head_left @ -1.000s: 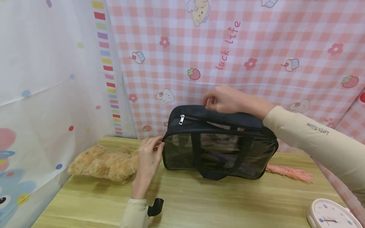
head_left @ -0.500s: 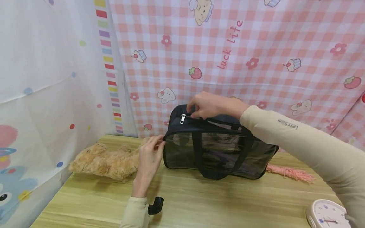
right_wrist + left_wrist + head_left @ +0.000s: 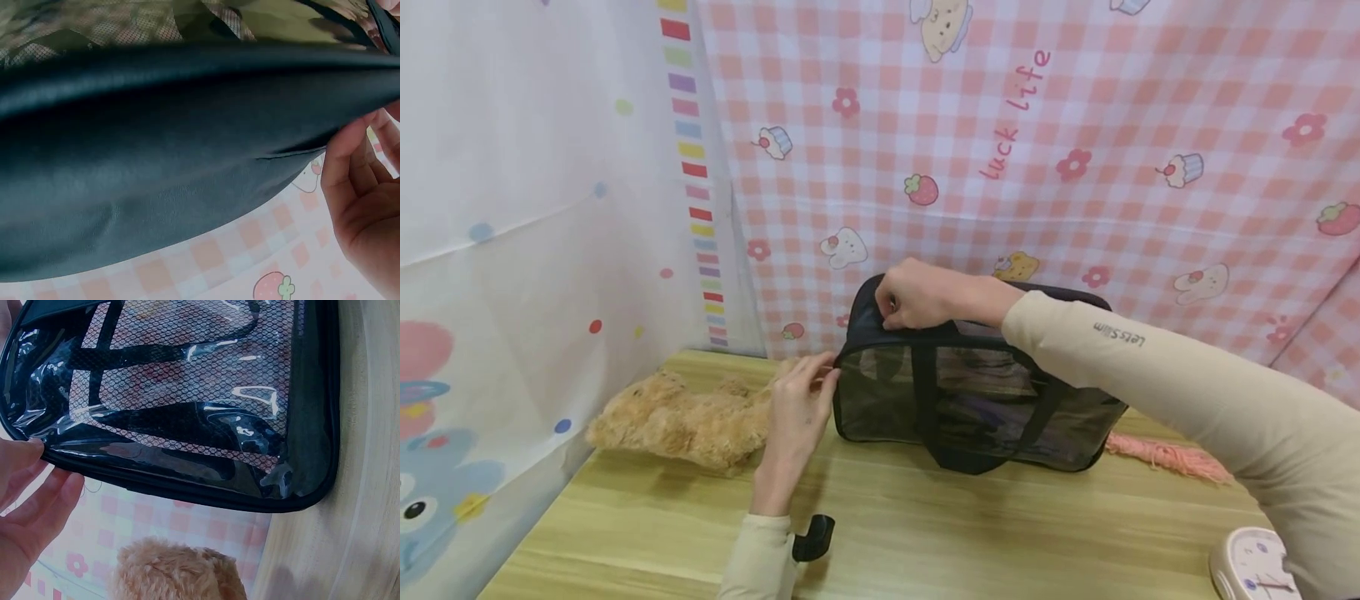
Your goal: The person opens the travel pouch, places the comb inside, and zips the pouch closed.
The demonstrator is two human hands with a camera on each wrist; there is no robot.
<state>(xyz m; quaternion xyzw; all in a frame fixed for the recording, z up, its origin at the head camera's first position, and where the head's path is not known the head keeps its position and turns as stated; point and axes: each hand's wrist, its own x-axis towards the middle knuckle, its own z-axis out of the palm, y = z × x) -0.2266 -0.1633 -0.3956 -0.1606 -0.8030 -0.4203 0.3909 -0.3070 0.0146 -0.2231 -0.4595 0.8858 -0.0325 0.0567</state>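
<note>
A black bag [image 3: 868, 408] with see-through sides stands upright on the wood-grain table, its strap handle [image 3: 973, 461] hanging down in front. My left hand [image 3: 797, 404] pinches the bag's left edge near the top; in the left wrist view, thumb and fingers [image 3: 65, 487] lie on either side of the black piping [image 3: 156, 487]. At the left end of the bag's top, my right hand [image 3: 917, 296] curls its fingers round the metal zipper pull, which it mostly hides. In the right wrist view, those fingers [image 3: 340, 162] meet at the end of the zipper seam [image 3: 290, 154].
A fluffy tan plush toy [image 3: 677, 425] lies left of the bag, behind my left hand. Right of the bag is a bundle of pink string [image 3: 1172, 460]. A white clock [image 3: 1247, 562] sits at the front right, partly behind my right sleeve. A checked curtain [image 3: 955, 167] hangs behind.
My right hand has moved left and down along the bag's top and taken hold of the zipper pull. My left hand keeps its hold on the bag's edge.
</note>
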